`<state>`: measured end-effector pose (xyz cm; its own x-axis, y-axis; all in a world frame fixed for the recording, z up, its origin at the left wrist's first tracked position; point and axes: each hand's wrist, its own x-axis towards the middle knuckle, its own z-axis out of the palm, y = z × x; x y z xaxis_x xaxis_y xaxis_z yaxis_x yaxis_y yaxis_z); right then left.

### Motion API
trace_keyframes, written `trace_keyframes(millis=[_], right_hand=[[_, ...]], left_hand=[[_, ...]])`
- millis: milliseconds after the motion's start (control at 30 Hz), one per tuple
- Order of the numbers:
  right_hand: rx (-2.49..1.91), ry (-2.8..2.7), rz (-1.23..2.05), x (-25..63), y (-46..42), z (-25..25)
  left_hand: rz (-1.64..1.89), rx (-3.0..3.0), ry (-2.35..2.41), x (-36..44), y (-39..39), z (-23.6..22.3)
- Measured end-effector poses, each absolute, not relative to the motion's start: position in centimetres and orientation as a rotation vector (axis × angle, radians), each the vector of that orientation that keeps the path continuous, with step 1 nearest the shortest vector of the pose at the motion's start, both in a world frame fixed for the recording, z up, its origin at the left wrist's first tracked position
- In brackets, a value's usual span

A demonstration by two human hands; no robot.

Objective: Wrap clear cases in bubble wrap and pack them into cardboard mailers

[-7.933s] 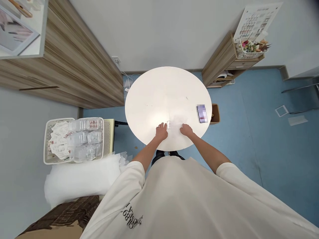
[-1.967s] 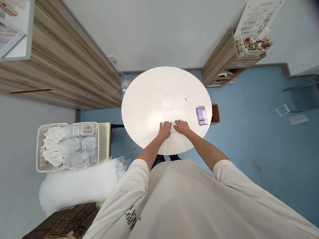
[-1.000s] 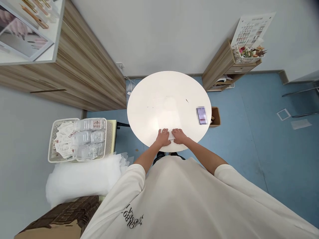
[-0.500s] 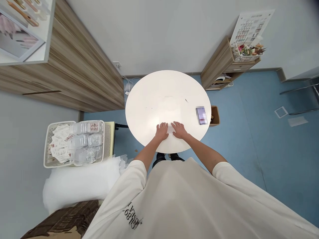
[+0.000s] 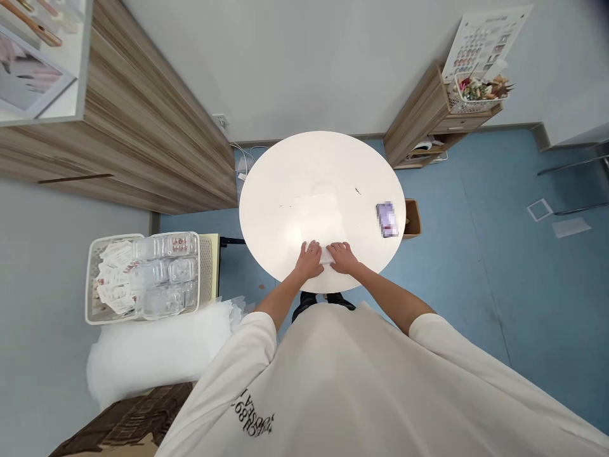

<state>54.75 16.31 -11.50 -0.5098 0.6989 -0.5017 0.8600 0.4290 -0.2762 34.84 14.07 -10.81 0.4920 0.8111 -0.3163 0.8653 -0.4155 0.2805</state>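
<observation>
My left hand (image 5: pixel 309 260) and my right hand (image 5: pixel 343 258) rest near the front edge of the round white table (image 5: pixel 276 184). Between them is a small white wrapped packet (image 5: pixel 326 255), gripped at its two ends with thumbs on the near side and fingers reaching forward. What is inside cannot be seen. A thin, whitish, see-through sheet, perhaps foam wrap (image 5: pixel 320 214), lies flat on the table just beyond the packet. It seems to run up to the packet, though the white tabletop makes its edges faint.
A blurred purple phone-like item (image 5: pixel 387 219) lies at the table's right. On my left stand white baskets (image 5: pixel 89 279) with clear plastic boxes and cards, beside a pile of white foam sheets (image 5: pixel 157 355). A cardboard box (image 5: pixel 413 219) sits on the floor at right.
Earlier a small clear box lay bare by my left hand, with the right hand on a thin sheet. Now both hands hold a white wrapped packet. Over the last second they have barely shifted.
</observation>
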Motion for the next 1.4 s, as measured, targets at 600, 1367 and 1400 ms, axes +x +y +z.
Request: trace_keyframes(millis=[600,1367,1400], right_hand=[[1.836,2.006,-0.946,56.3,21.6,-11.3],[2.291,1.535,-0.867,55.5,19.8,-13.8],[2.286,1.504,-0.863,55.3,20.0,-13.8]], left_hand=[[-0.133,2.034,1.731,35.3,19.9,-11.5],[-0.222,2.215,1.525,38.8,19.2,-13.2],[-0.228,2.197,1.538,39.0,19.2,-13.4]])
